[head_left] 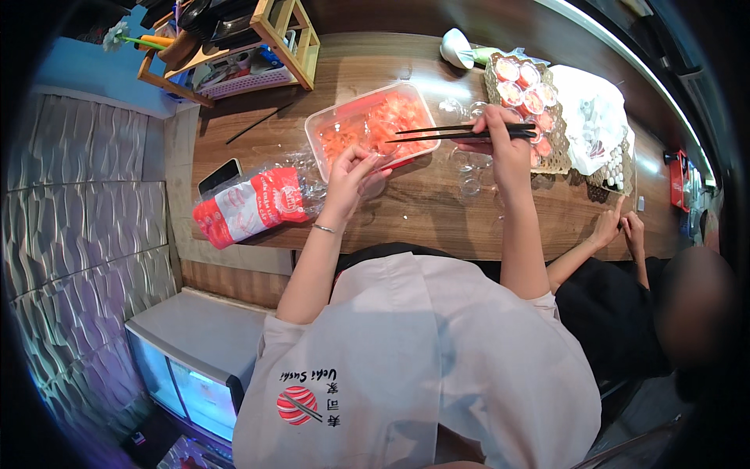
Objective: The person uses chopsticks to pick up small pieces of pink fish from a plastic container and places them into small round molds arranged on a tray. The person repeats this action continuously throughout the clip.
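My right hand (505, 147) is closed around a pair of black chopsticks (437, 129). Their tips point left, over a white rectangular tub (310, 134) of thin orange food slices (394, 111). By the tub's near edge, my left hand (348, 177) pinches what looks like a small clear plastic cup (381, 162); its outline is faint against the tub. Several clear cups (469, 184) stand on the table beside my right hand. Further right, a woven tray (494, 78) carries several small cups with red-orange contents (533, 102).
A red and white plastic package (254, 205) lies at the left, near a phone (219, 177). Beyond are a dark stick (258, 123) and a wooden rack (306, 55). At right sit a white plastic bag (587, 109) and another person's hands (605, 228).
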Tool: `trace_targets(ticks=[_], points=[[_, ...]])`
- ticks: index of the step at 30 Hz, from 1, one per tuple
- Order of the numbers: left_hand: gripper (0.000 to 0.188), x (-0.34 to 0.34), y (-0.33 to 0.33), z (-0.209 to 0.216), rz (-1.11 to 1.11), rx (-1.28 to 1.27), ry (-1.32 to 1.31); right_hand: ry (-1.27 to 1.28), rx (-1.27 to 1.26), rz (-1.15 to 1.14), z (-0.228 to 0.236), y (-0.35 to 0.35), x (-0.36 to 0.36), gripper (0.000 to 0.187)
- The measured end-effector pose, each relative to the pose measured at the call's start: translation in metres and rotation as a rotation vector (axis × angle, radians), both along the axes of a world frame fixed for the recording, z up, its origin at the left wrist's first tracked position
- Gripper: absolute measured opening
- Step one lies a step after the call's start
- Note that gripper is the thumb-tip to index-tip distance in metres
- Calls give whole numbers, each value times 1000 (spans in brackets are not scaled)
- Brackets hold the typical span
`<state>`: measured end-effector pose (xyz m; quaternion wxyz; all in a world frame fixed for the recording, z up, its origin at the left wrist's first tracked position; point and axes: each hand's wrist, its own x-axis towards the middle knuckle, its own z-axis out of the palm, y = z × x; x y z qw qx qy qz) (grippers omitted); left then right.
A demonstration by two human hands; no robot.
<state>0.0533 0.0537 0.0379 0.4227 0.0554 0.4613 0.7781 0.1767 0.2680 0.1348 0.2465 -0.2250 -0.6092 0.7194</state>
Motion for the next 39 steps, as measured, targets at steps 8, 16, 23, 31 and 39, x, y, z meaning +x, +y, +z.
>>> trace_targets(ticks=[8,16,23,31,39], points=[[11,4,-4,-3,26,-27,108,14,-105,42,-18,-9,-1,35],[10,8,-19,-14,-15,-70,91,-66,-134,83,-21,-15,-4,34],[11,8,-29,-13,-92,-101,85,-7,-60,55,-5,-11,3,32],[12,8,-43,-13,13,-74,91,-17,-179,149,-50,-24,-12,31],[9,-11,-80,-31,248,-87,37,-10,-196,223,-58,-40,-24,23]])
